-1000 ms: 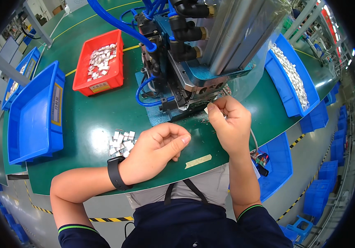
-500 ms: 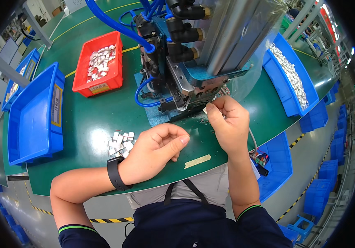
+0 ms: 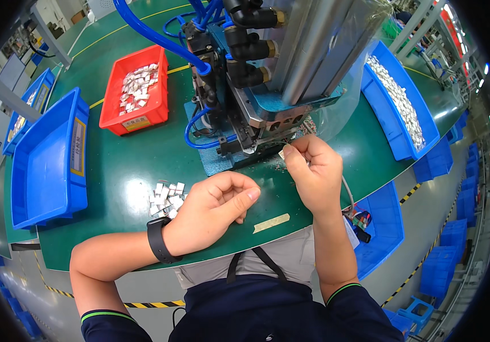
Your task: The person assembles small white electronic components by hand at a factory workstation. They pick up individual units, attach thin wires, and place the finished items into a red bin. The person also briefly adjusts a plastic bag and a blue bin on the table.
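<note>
Bench work at a machine, seen from above. The right hand (image 3: pixel 318 176) pinches 1 small pale piece (image 3: pixel 282 153) between thumb and forefinger, just beside the lower front of the machine (image 3: pixel 290 108); the grip, at the near side of the piece, presumably leaves the far side exposed to the machine and the fingers outside it. The left hand (image 3: pixel 211 208) rests with its fingers curled; nothing shows between them, but whether the palm encloses anything cannot be told. A heap of white pieces (image 3: pixel 167 199) lies just beyond the left wrist, probably for short reach. The red tray (image 3: pixel 164 85) and the right blue tray (image 3: pixel 383 122) also carry small pieces, their walls likely keeping these together. Edges: the curved front edge of the desk (image 3: pixel 125 157) passes beneath both forearms, with a strip of tape (image 3: pixel 272 223) near it. Room: green surface separates the 2 hands and extends from the heap toward the left blue tray (image 3: pixel 45 165); the machine limits forward movement of the right hand
</note>
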The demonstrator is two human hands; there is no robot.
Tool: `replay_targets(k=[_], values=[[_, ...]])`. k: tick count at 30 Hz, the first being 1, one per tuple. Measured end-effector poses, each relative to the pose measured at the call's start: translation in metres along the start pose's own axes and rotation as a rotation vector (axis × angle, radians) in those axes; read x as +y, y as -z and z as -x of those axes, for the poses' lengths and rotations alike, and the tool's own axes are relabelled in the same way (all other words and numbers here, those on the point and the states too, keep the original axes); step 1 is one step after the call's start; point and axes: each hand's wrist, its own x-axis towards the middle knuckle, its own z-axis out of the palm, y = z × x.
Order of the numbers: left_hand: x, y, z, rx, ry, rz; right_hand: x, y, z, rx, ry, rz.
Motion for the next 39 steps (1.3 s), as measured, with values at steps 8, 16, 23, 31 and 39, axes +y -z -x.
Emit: replay_targets(k=[8,16,23,31,39], values=[[-0.001,0.0,-0.001,0.0,0.001,-0.002,0.002,0.0,-0.002,0.0,-0.039,-0.021],[0.0,0.0,-0.001,-0.004,0.008,-0.001,0.002,-0.002,-0.002,0.004,-0.044,-0.055],[0.0,0.0,0.0,-0.006,0.007,-0.007,0.001,-0.002,0.0,-0.001,-0.022,-0.069],[0.002,-0.003,0.0,0.027,-0.04,0.163,-0.003,0.006,0.019,-0.24,-0.027,-0.303],[0.003,0.002,-0.001,-0.008,-0.073,0.068,-0.008,0.001,0.024,-0.395,-0.052,-0.371]])
